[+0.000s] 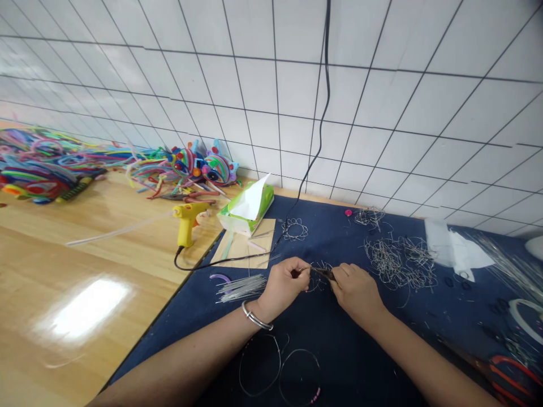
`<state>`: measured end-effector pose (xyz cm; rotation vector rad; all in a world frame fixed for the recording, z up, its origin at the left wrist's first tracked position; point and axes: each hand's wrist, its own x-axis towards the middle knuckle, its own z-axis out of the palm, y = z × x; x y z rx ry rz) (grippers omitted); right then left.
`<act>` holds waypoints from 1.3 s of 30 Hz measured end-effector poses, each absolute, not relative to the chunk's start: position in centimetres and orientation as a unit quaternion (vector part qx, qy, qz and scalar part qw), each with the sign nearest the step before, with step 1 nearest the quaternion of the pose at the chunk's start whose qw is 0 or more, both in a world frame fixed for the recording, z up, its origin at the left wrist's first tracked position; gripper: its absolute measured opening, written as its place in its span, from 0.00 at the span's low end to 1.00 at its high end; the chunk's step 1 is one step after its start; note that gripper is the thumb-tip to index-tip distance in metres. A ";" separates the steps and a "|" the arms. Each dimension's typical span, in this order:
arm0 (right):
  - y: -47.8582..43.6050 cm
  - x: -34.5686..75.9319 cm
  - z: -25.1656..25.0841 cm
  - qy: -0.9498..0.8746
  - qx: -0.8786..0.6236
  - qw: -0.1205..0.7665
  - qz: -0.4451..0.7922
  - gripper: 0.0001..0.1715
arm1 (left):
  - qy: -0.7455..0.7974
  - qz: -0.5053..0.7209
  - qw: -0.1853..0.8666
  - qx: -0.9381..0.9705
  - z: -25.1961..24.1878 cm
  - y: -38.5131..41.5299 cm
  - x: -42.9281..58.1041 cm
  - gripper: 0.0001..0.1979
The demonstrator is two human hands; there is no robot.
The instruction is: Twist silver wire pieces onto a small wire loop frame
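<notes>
My left hand point(284, 287), with a silver bangle at the wrist, pinches a thin wire piece point(316, 284) with looped edges above the dark blue cloth. In my right hand point(357, 289) is a pair of pliers point(324, 273), its jaws pointing left at the wire beside my left fingertips. Fingers partly hide the wire, so its full shape is unclear. Below my hands lie two thin wire rings, one ring point(259, 391) plain and the other ring point(317, 392) with pink beads. A bundle of straight wires point(241, 288) sits left of my left wrist.
A tangle of bent wires point(396, 263) lies to the right. Behind my hands is a flower-shaped wire ring point(294, 229). A yellow glue gun point(186, 223), its cord, and a tissue pack point(248, 206) stand left. Orange-handled scissors point(515, 376) appear at lower right.
</notes>
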<state>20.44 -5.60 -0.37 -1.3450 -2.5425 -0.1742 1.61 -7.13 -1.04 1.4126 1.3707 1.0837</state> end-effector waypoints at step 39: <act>-3.7 22.9 3.3 -0.855 -0.453 0.016 0.250 0.18 | 0.493 0.354 0.607 0.513 0.8 -6.3 0.7 0.10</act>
